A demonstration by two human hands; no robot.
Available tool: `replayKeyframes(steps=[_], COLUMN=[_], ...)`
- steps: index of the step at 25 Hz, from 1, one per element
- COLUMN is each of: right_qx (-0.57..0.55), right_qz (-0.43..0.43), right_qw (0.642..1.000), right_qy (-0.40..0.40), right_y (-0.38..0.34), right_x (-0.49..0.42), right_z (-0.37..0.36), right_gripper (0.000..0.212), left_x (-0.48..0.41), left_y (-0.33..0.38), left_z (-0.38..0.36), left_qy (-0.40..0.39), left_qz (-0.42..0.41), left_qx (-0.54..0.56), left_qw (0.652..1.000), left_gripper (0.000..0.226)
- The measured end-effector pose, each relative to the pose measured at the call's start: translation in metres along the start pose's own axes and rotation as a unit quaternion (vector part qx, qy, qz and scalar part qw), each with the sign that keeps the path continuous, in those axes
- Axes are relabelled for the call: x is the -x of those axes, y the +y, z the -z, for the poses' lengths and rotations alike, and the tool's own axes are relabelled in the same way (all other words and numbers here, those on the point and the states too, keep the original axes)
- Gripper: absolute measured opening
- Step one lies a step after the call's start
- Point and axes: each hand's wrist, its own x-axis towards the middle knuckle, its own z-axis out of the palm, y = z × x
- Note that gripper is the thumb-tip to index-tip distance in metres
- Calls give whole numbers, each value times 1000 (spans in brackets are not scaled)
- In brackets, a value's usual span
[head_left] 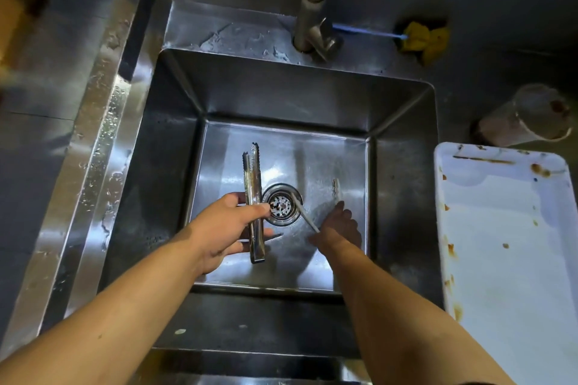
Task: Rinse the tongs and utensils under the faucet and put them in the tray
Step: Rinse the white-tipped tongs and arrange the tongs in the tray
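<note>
Metal tongs with toothed tips are held upright-lengthwise over the steel sink, and my left hand is shut on their lower half, just left of the drain. My right hand is low in the basin, right of the drain, its fingers closed on a thin pale utensil that slants up toward the drain. The faucet stands at the sink's back rim; no water stream is visible. A white tray with brown stains lies on the counter to the right.
A clear plastic cup lies tipped behind the tray. A yellow cloth and a blue stick sit by the faucet base. A small pale scrap lies on the sink floor. Wet steel counter borders the left.
</note>
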Motion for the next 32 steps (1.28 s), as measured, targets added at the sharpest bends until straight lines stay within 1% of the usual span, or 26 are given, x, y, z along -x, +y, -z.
replayKeyframes(steps=[2, 3, 7, 9, 10, 11, 13, 14, 16, 18, 19, 21, 25, 27, 30, 32], right_qx=[11, -8, -101, -154, -203, -268, -410, -461, -524, -554, -561, -571, -579, -575, -584, -581], right_qz=[-8, -23, -88, -77, -61, -39, 9, 41, 126, 204, 219, 225, 231, 248, 273, 294], right_qw=[1000, 999, 991, 984, 975, 960, 910, 884, 835, 796, 786, 779, 770, 769, 755, 750], right_qy=[22, 21, -18, -50, -61, -65, -61, -67, -108, -139, -138, -128, -133, -128, -119, -113], right_y=[-5, -7, -3, -2, -5, -10, -20, -27, -38, -43, -44, -43, -27, -17, -2, 1], right_x=[-8, -10, -3, 12, 25, 39, 78, 101, 144, 177, 186, 196, 201, 200, 199, 203], right_z=[-5, -5, 18, 37, 48, 56, 76, 87, 106, 120, 125, 136, 158, 166, 172, 174], right_gripper=[122, 113, 64, 44, 38, 37, 38, 38, 31, 34, 37, 39, 36, 35, 34, 31], left_x=[-2, -3, 1, 3, 6, 11, 23, 30, 43, 56, 62, 72, 89, 99, 112, 120], left_y=[-3, -3, -1, 4, 8, 12, 22, 27, 34, 40, 43, 49, 60, 65, 67, 68], left_z=[4, 6, 11, 9, 7, 5, -3, -7, -15, -23, -28, -39, -67, -80, -93, -96], left_qy=[-2, -1, -1, 0, -2, -5, -17, -23, -42, -73, -88, -103, -103, -97, -99, -119], left_qz=[-2, -1, 9, 16, 18, 18, 16, 17, 20, 15, 9, -2, -9, -16, -11, -11], left_qx=[-5, -10, -24, -20, -20, -22, -22, -21, -16, -16, -17, -19, 17, 37, 77, 98], left_qw=[1000, 1000, 1000, 1000, 1000, 1000, 999, 999, 999, 997, 996, 995, 995, 994, 992, 988], left_gripper=[25, 24, 26, 26, 26, 26, 26, 25, 24, 22, 21, 22, 26, 27, 37, 43])
